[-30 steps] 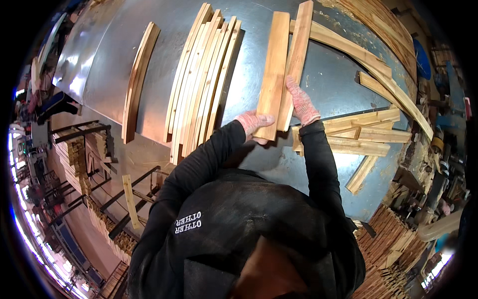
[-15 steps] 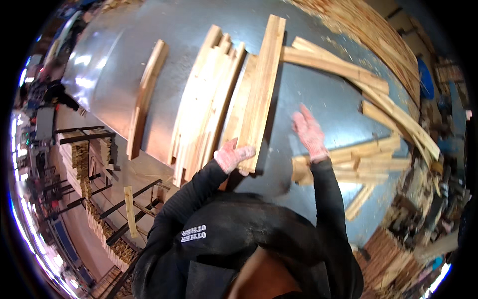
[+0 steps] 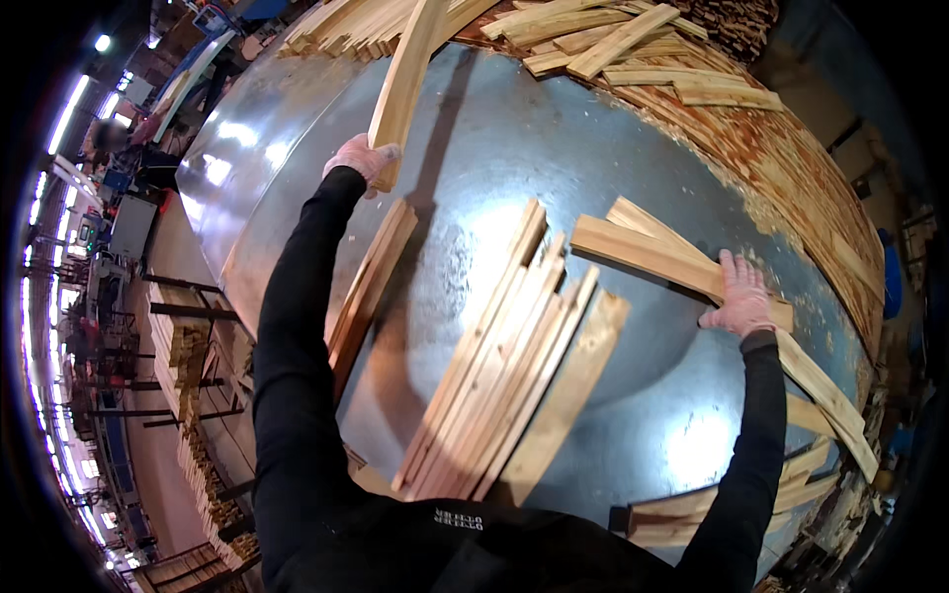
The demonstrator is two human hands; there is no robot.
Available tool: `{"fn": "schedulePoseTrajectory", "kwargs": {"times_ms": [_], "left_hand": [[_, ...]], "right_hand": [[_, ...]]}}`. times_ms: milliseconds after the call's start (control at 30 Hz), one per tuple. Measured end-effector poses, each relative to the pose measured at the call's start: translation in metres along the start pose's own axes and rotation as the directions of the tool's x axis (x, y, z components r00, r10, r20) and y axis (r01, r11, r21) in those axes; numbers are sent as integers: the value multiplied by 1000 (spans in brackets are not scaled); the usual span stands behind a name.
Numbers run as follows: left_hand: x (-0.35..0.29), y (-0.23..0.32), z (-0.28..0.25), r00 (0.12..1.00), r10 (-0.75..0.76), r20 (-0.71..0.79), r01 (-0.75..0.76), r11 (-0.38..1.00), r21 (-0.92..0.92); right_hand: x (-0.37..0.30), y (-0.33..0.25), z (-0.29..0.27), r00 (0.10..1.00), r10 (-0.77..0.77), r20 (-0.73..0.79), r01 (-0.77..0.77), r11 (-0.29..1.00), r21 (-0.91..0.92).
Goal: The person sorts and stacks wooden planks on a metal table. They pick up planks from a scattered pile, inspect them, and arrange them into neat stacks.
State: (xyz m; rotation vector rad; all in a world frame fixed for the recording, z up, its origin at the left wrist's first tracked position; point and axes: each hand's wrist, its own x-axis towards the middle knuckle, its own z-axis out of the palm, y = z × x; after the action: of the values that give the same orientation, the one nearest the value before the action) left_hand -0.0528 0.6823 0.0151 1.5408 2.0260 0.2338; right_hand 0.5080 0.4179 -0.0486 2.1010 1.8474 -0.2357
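Note:
My left hand [image 3: 362, 162], in a pale pink glove, reaches far out to the left. Its fingers are closed round the near end of a long wooden board [image 3: 410, 74], which points away from me above the metal table [image 3: 474, 163]. On the right, my gloved right hand [image 3: 743, 296] lies across another wooden board [image 3: 643, 249] with fingers stretched out and thumb apart. Directly before me several narrow boards lie side by side as a row [image 3: 494, 376], a wider board [image 3: 573, 390] along their right side. A separate piece [image 3: 371, 287] rests left of them.
Loose boards [image 3: 825, 395] lie right of my right hand, and more offcuts [image 3: 692, 509] by my right forearm. Beyond the table's far right edge, boards are heaped on a wood pile [image 3: 633, 49]. More boards [image 3: 346, 30] lie at the far left. Racks of timber [image 3: 183, 346] stand left below.
My left hand has gone from the middle row to the far left, now gripping a board. My right hand has moved outward onto a board. The view has shifted.

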Motion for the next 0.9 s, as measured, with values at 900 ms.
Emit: {"fn": "schedulePoseTrajectory", "kwargs": {"times_ms": [900], "left_hand": [[-315,9,209,-408,611,678,-880,-67,-470]], "right_hand": [[-92,24,103,914,-272,302,-286,96,953]]}}
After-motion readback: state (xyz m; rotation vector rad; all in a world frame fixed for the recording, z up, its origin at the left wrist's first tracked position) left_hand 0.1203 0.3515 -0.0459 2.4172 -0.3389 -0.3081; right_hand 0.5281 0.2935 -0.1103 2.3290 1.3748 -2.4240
